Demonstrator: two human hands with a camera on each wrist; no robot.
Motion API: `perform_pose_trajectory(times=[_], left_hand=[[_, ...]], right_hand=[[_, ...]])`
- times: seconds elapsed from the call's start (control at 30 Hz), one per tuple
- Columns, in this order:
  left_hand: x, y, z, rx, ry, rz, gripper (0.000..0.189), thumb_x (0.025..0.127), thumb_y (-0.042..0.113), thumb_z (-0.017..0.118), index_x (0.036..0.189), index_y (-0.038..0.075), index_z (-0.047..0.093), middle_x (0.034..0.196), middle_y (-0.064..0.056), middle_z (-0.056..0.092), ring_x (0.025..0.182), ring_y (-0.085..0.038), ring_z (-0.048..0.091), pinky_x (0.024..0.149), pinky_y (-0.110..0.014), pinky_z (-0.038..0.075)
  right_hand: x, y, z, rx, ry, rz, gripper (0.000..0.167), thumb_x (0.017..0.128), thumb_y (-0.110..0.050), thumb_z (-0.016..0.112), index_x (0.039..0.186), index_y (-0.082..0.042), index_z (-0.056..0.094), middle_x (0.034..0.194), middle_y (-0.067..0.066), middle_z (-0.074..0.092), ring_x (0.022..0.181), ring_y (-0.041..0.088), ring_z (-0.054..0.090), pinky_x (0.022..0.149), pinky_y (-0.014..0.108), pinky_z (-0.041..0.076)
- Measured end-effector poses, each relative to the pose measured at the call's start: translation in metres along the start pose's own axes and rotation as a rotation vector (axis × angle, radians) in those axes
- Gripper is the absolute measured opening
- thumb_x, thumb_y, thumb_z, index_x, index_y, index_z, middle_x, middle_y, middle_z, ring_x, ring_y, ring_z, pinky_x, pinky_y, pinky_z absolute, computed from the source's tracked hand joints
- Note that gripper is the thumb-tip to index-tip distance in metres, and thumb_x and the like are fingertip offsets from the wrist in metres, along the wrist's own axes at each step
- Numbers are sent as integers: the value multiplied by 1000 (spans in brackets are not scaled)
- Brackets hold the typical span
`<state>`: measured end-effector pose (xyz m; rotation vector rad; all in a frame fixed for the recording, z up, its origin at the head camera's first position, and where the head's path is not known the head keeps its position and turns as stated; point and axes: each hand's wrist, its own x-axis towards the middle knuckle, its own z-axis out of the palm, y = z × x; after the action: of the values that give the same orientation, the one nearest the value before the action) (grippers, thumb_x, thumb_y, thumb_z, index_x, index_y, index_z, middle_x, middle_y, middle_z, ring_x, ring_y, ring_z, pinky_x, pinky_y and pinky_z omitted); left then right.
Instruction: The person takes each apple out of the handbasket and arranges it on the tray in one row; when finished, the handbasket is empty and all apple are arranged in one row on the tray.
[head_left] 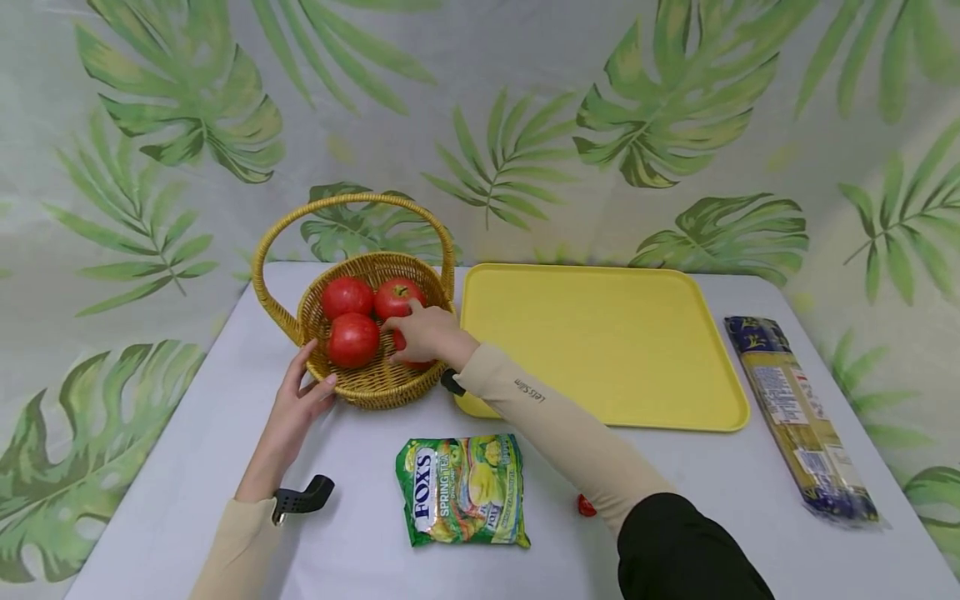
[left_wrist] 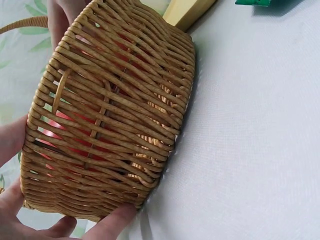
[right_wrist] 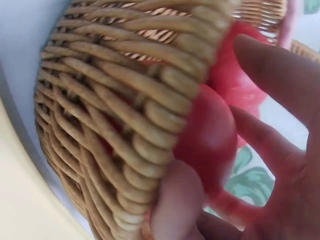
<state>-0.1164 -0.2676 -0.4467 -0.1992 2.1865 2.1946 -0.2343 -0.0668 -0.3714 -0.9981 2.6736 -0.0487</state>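
Observation:
A wicker basket (head_left: 378,395) with a tall arched handle holds several red apples (head_left: 354,340). My left hand (head_left: 302,402) grips its near-left rim, and in the left wrist view its fingers (left_wrist: 112,223) press against the woven side. Reaching over the right rim, my right hand (head_left: 432,335) has its fingers around an apple (right_wrist: 210,132) at the basket's right side. The hand covers most of that apple in the head view. Another apple (head_left: 397,297) with a green stem lies just beyond the fingertips.
Right of the basket lies a yellow tray (head_left: 592,350). A green Fox's candy bag (head_left: 463,492) is in front. A pasta pack (head_left: 802,421) lies at the right edge, and a small red item (head_left: 586,505) shows beside the right sleeve. Leaf-print cloth hangs behind the table.

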Motion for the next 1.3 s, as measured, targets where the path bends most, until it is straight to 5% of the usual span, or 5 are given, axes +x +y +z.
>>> perform_pose_trajectory(times=[0.33, 0.73, 0.9, 1.07, 1.3], left_hand=[[1, 0, 0, -13, -9, -11, 69, 100, 12, 49, 155, 22, 8, 157, -7, -6, 139, -39, 16, 106, -50, 29], [1, 0, 0, -23, -8, -15, 70, 100, 13, 49, 155, 23, 7, 157, -7, -8, 140, -39, 15, 107, -51, 27], [0, 0, 0, -16, -2, -20, 70, 100, 14, 50, 155, 24, 7, 157, -7, -7, 139, -38, 16, 107, -51, 28], [1, -2, 0, -14, -9, -14, 70, 101, 14, 49, 155, 25, 7, 157, -6, -7, 139, -37, 17, 107, -50, 28], [-1, -2, -1, -6, -1, -29, 70, 100, 16, 51, 155, 26, 8, 157, -5, -6, 139, -37, 17, 107, -49, 28]], right_hand=[[3, 9, 4, -2, 73, -17, 41, 88, -33, 69, 127, -27, 60, 128, 13, 47, 76, 20, 58, 67, 30, 48], [3, 10, -3, -21, 20, -48, 47, 90, -36, 64, 135, -28, 53, 140, 12, 40, 93, 25, 59, 78, 35, 48], [4, 9, -2, -7, 27, -31, 42, 90, -36, 66, 130, -29, 55, 130, 10, 47, 93, 22, 57, 77, 35, 47], [3, 20, -2, 182, 49, -93, 39, 88, -28, 69, 126, -25, 58, 128, 9, 48, 98, 20, 55, 80, 33, 46], [-7, 42, -2, 755, 26, -180, 40, 91, -15, 64, 130, -18, 56, 136, 10, 41, 90, 26, 59, 60, 31, 56]])
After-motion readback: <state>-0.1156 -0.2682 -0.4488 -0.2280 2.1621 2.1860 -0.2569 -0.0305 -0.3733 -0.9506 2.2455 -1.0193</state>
